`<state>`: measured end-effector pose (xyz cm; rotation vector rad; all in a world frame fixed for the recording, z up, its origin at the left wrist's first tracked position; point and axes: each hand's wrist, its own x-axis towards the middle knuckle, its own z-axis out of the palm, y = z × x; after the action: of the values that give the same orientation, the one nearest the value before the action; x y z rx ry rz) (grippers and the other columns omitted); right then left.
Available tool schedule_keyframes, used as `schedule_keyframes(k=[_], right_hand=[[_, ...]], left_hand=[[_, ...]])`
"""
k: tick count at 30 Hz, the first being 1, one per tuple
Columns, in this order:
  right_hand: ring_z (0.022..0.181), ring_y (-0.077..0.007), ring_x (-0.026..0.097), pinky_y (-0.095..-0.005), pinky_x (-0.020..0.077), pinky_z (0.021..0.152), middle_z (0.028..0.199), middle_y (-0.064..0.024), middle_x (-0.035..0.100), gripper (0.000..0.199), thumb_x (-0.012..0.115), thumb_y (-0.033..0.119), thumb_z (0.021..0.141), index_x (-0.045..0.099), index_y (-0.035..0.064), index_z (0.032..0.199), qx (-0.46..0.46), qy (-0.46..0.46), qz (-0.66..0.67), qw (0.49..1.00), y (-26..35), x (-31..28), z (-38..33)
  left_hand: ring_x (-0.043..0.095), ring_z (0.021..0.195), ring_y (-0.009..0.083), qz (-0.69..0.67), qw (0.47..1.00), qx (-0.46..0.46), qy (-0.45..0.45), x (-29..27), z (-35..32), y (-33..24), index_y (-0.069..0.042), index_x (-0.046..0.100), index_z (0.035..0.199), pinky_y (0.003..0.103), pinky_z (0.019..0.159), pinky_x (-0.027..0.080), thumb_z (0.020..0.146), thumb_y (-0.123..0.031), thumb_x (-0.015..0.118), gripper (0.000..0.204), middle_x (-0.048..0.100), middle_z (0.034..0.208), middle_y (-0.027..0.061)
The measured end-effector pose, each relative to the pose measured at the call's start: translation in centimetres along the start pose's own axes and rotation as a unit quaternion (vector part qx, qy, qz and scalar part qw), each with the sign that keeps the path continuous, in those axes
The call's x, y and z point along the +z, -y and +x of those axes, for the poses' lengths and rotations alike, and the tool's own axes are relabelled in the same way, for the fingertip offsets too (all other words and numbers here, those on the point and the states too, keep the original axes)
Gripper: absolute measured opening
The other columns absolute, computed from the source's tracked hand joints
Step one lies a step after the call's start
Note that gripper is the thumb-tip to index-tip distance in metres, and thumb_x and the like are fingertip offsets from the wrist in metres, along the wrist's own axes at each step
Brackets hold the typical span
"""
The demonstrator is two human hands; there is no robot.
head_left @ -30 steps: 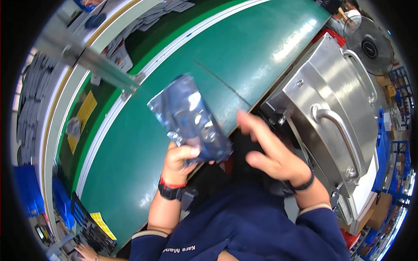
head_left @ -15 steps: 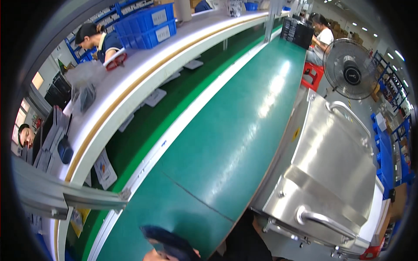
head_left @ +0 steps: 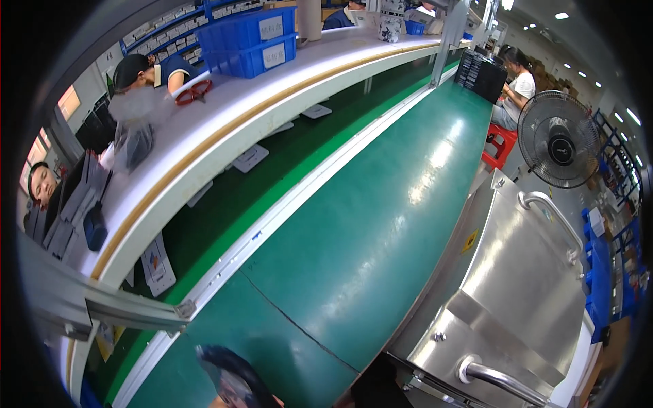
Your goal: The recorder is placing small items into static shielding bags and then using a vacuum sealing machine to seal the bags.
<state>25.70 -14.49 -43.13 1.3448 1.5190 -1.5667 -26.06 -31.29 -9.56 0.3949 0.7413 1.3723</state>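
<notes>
At the lower edge, a dark, glossy, curved piece [head_left: 238, 377] stands tilted over the green bench top [head_left: 326, 272]. It is smeared by motion, and I cannot make out its exact kind. A sliver of my left hand [head_left: 218, 402] shows at its left side, closed on it. On the other side a fingertip of my right hand [head_left: 278, 401] appears to grip the piece too. Most of both hands is cut off below the picture.
A stainless steel machine cover with bar handles [head_left: 503, 374] borders the bench on the right, near a black fan [head_left: 559, 139]. Beyond a white rail runs a lower green belt [head_left: 224, 224] with flat grey pieces. Blue bins [head_left: 248, 44] and co-workers are farther off.
The view has shifted, so the bench and machine sit a little differently. The dark piece now appears farther left and more upright, still held at the lower edge.
</notes>
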Motion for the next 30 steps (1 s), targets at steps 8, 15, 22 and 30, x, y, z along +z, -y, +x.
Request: schedule_keyframes(k=[8,15,22,30], right_hand=[[0.091,-0.0222,0.06,-0.0355,0.0481,0.079,0.102,-0.0074,0.065,0.031,0.048,0.025,0.087,0.061,0.0103,0.111,-0.004,-0.024,-0.191,0.981,-5.9,4.3,-6.1],[0.1,-0.0243,0.059,-0.0385,0.0434,0.09,0.106,-0.0093,0.065,0.036,0.048,0.03,0.088,0.059,0.014,0.118,0.061,0.045,-0.167,0.983,-15.3,5.7,-14.4],[0.086,-0.0266,0.063,-0.0343,0.0479,0.076,0.09,-0.0133,0.066,0.028,0.055,0.03,0.089,0.065,0.0048,0.097,-0.278,-0.177,-0.161,0.93,-6.8,1.7,-37.8],[0.069,-0.0068,0.054,-0.02,0.0456,0.062,0.077,-0.0007,0.054,0.032,0.078,0.011,0.072,0.052,0.003,0.089,-0.465,-0.444,0.271,0.716,-4.6,-0.6,-49.4]], left_hand=[[0.06,0.092,0.0471,0.022,0.994,0.067,-0.086,4.1,-1.6,2.1,0.01,0.05,0.114,0.057,0.083,0.049,0.048,-0.003,0.063,0.069,0.059,0.106,0.0279],[0.06,0.099,0.0349,0.096,0.995,-0.007,-0.017,18.2,-4.3,10.2,0.005,0.044,0.123,0.045,0.082,0.052,0.056,-0.009,0.064,0.071,0.056,0.116,0.0231],[0.062,0.094,0.0273,0.039,0.977,-0.067,0.199,32.0,0.0,22.1,0.004,0.046,0.123,0.037,0.085,0.05,0.062,0.0,0.062,0.063,0.062,0.104,0.016],[0.062,0.088,0.017,0.123,0.936,-0.126,0.305,43.0,5.5,31.6,-0.002,0.05,0.119,0.031,0.073,0.054,0.069,0.007,0.062,0.052,0.062,0.101,0.0083]])
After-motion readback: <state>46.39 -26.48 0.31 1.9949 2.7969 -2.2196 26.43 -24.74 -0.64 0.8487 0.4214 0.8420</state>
